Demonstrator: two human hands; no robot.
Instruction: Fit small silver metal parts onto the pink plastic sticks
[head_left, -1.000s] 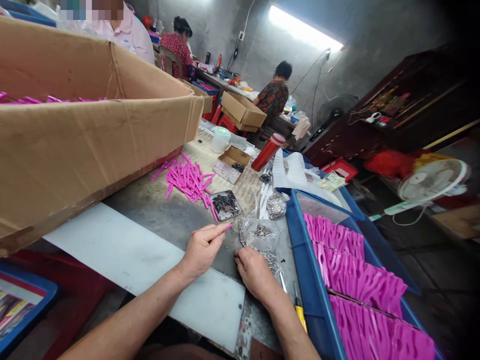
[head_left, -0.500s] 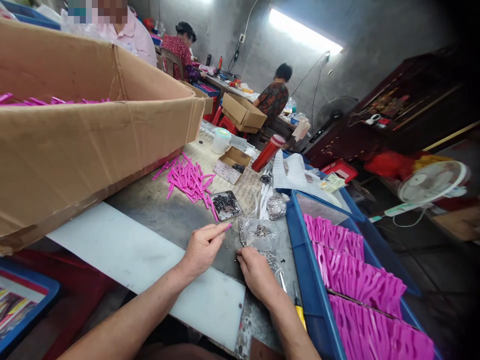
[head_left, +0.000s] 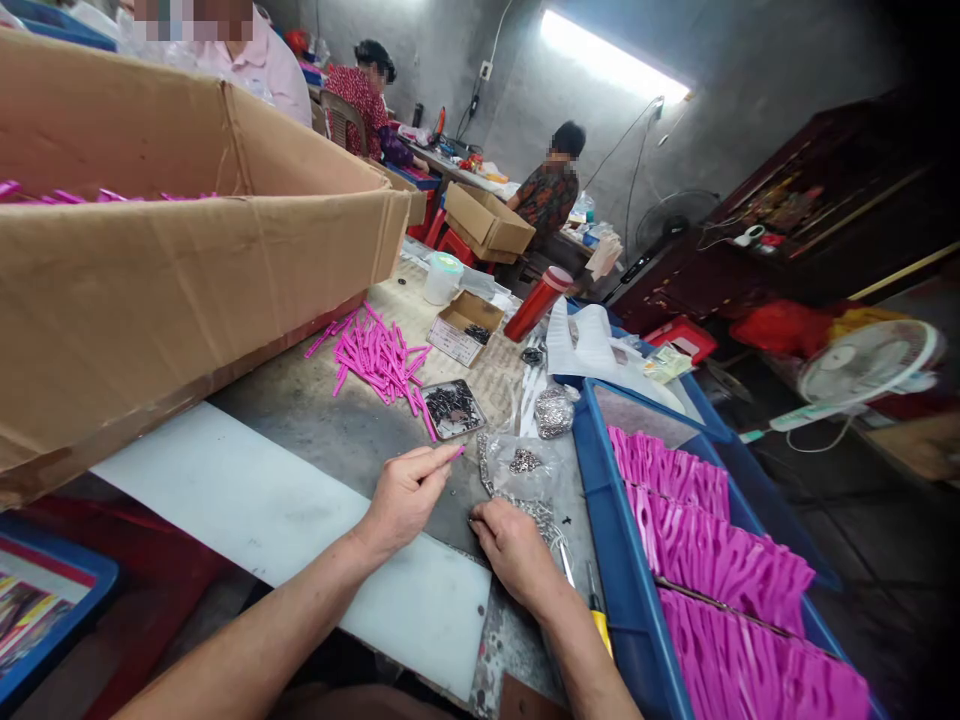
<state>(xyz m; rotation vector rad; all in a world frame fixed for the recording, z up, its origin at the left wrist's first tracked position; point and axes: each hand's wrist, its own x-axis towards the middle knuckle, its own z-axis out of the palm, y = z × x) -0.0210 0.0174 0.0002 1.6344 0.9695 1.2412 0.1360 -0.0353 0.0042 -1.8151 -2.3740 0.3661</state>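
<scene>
My left hand (head_left: 405,500) is closed in a pinch over the grey work surface, with the tip of a slim pink plastic piece (head_left: 460,452) showing past the fingertips. Most of that piece is hidden by the fingers. To its right, my right hand (head_left: 514,545) is also closed, thumb against forefinger, around something small and dark that I cannot make out. Just beyond the hands lies a metal tray (head_left: 454,410) of small black parts. A clear bag (head_left: 544,465) with small metal pieces rests beyond my right hand. Farther left is a heap of pink sticks (head_left: 379,355).
A large cardboard box (head_left: 187,260) stands at left, a blue crate (head_left: 626,580) of pink pieces at right. A white board (head_left: 300,530) lies along the near edge. A yellow-handled screwdriver (head_left: 601,628) lies by the crate; a red flask (head_left: 536,305) lies farther back. Other people sit beyond.
My right hand has shifted slightly down and left, away from the metal pieces. My left hand keeps its place with the pink piece.
</scene>
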